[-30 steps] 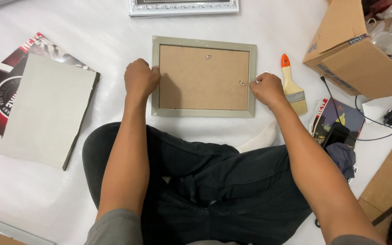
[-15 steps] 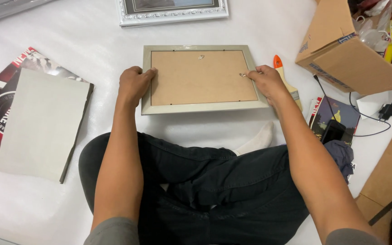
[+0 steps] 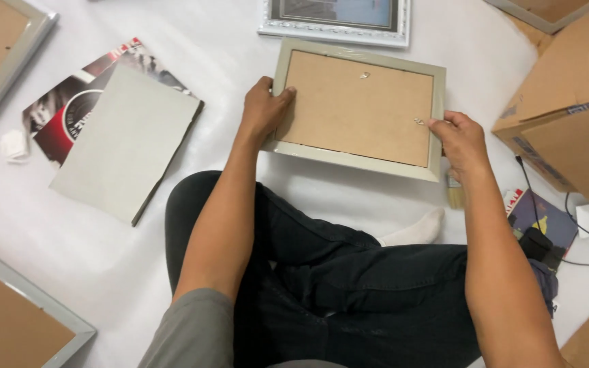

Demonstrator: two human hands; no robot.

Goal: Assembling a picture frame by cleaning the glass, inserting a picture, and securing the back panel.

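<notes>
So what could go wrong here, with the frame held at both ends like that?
The picture frame lies face down, gripped by the left hand and right hand. Its near edge looks lifted, so a slip could drop it.

The right fingers touch a small metal clip on the backing; it might nick a fingertip.

The white ornate frame lies just beyond, so a push forward could knock it.

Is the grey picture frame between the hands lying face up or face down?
Face down: the grey picture frame shows its brown backing board with small metal hanger clips, no glass or picture visible.
</notes>
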